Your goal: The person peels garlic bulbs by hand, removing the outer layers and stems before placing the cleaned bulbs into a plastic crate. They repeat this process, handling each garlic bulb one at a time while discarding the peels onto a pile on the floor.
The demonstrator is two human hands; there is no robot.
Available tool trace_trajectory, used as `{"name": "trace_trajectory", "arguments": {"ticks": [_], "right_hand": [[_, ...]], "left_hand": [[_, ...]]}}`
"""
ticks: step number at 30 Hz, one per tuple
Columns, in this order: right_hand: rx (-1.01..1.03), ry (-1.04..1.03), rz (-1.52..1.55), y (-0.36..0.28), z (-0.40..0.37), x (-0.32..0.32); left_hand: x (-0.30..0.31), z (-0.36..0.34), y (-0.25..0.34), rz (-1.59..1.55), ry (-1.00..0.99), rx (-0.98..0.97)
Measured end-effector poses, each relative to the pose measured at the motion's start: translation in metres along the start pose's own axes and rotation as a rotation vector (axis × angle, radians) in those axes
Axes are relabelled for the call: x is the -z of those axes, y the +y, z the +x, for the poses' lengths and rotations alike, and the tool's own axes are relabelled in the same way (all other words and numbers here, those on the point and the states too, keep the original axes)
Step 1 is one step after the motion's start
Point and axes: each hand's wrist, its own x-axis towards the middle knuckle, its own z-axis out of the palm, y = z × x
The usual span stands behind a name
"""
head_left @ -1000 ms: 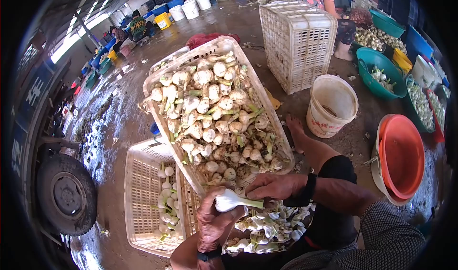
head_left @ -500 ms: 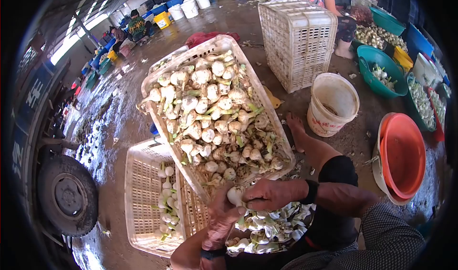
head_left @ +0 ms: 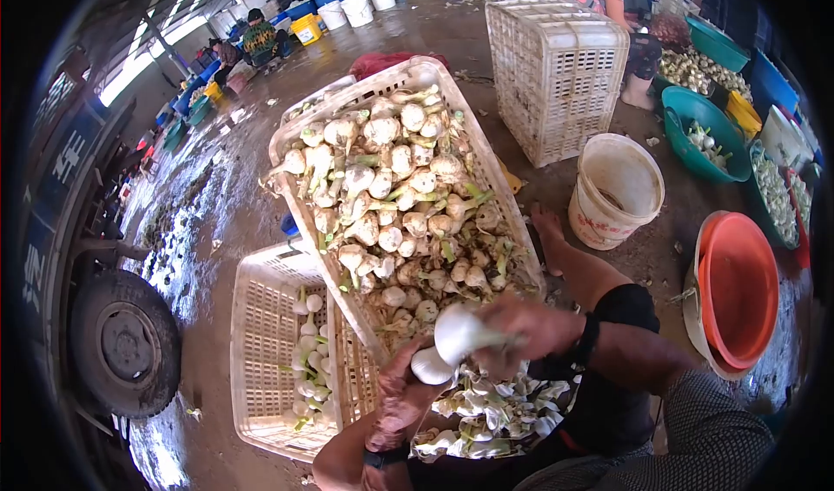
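My left hand (head_left: pixel 401 397) is closed around a peeled white garlic bulb (head_left: pixel 432 366). Just above it, my right hand (head_left: pixel 532 328), smeared by motion, grips a second white garlic bulb (head_left: pixel 459 335) whose green stem points back into the fingers. Both hands are over the near end of a tilted plastic crate (head_left: pixel 508 178) heaped with dirty, unpeeled garlic (head_left: pixel 401 174). Beneath them lies a pile of stripped garlic skins (head_left: pixel 495 413). Cleaned bulbs with stems (head_left: pixel 310 361) lie in a lower crate (head_left: pixel 261 352) to the left.
A tall upturned crate (head_left: pixel 556 83) and a white bucket (head_left: pixel 615 191) stand ahead to the right. Nested red basins (head_left: pixel 738 287) are at far right, beyond them a green basin (head_left: pixel 705 135). A vehicle wheel (head_left: pixel 126 343) is at left. Other people sit farther back.
My right hand has lifted away from my left and now carries a white bulb by its stem; another shows in my left hand. The view has shifted slightly.
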Motion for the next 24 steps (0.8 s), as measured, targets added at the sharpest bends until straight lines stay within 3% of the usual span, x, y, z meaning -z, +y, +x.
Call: {"name": "trace_trajectory", "arguments": {"ticks": [2, 3, 4, 5, 6, 7, 8, 9, 10, 11, 12, 14, 15, 17, 19, 20, 21, 24], "right_hand": [[-0.945, 0.296, 1.697, -0.002, 0.014, 0.024], [-0.945, 0.301, 1.695, 0.000, 0.014, 0.025], [-1.012, 0.217, 1.266, 0.001, 0.014, 0.025], [-1.047, 0.136, 0.834, 0.003, 0.014, 0.025], [-1.108, -0.028, 0.833, 0.002, 0.007, 0.018], [-0.863, -0.195, 0.643, 0.003, -0.012, -0.004], [-0.385, -0.355, 0.423, 0.009, -0.029, -0.025], [-0.573, -0.667, 0.437, -0.017, -0.021, -0.028], [-0.498, -0.731, 0.417, -0.019, -0.051, -0.050], [-0.546, -0.865, 0.285, -0.026, -0.060, -0.059], [-0.550, -0.863, 0.287, -0.020, -0.067, -0.063], [-0.497, -0.643, 0.273, -0.001, -0.082, -0.069], [-0.582, -0.578, 0.254, 0.004, -0.072, -0.055], [-0.527, -0.318, 0.132, 0.026, -0.068, -0.038], [-0.595, -0.400, -0.206, 0.033, -0.046, -0.012], [-0.594, -0.404, -0.205, 0.039, -0.043, -0.007], [-0.629, -0.340, -0.271, 0.042, -0.042, -0.002], [-0.659, -0.323, -0.371, 0.049, -0.047, -0.007]], "left_hand": [[0.003, -0.001, 0.005, 0.180, 0.014, -0.003], [0.001, -0.003, 0.010, 0.004, 0.015, -0.003], [0.001, -0.002, 0.013, -0.173, 0.010, -0.002], [0.006, 0.000, 0.012, -0.006, -0.002, -0.041], [0.013, -0.001, 0.008, -0.317, 0.097, -0.070], [0.013, -0.001, 0.017, -0.514, 0.174, -0.103], [0.026, -0.006, 0.016, -0.627, 0.351, -0.108], [0.033, -0.001, 0.030, -0.792, 0.250, -0.275], [0.053, 0.004, 0.033, -0.949, 0.136, -0.397], [0.069, 0.002, 0.036, -0.996, 0.230, -0.491], [0.083, 0.000, 0.036, -1.001, 0.325, -0.603], [0.074, -0.008, 0.050, -0.945, 0.557, -0.559], [0.072, -0.007, 0.048, -0.952, 0.561, -0.561], [0.071, -0.007, 0.045, -0.910, 0.242, -0.508], [0.067, -0.002, 0.039, -0.906, 0.207, -0.467], [0.062, 0.000, 0.036, -0.899, 0.163, -0.421], [0.054, 0.001, 0.034, -0.859, 0.369, -0.359], [0.039, 0.000, 0.033, -0.802, 0.387, -0.252]]}}
